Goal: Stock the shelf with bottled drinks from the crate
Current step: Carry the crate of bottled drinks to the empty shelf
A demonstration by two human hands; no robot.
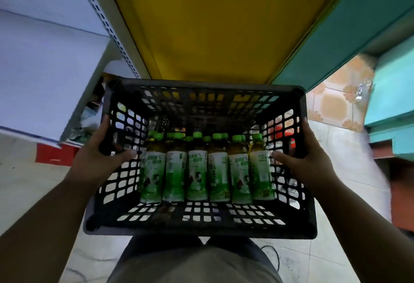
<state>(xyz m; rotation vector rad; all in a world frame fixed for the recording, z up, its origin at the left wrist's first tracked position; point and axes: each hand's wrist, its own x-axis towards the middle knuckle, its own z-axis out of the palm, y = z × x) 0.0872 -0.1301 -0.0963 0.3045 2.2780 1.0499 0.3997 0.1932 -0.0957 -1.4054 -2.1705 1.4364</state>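
Note:
A black plastic lattice crate (201, 226) is held up in front of my body. Inside it stand several green-capped tea bottles (197, 170) with green and white labels, in rows toward my side. My left hand (98, 162) grips the crate's left wall, thumb hooked inside over the rim. My right hand (307, 162) grips the right wall the same way. Straight ahead, past the crate's far rim, lies a bare yellow shelf board (219, 25).
A white shelf unit (44, 59) with a perforated upright stands on the left, a red strip at its base. Teal shelving (358, 18) runs along the right. Pale tiled floor (324, 260) lies below, with a black cord by my legs.

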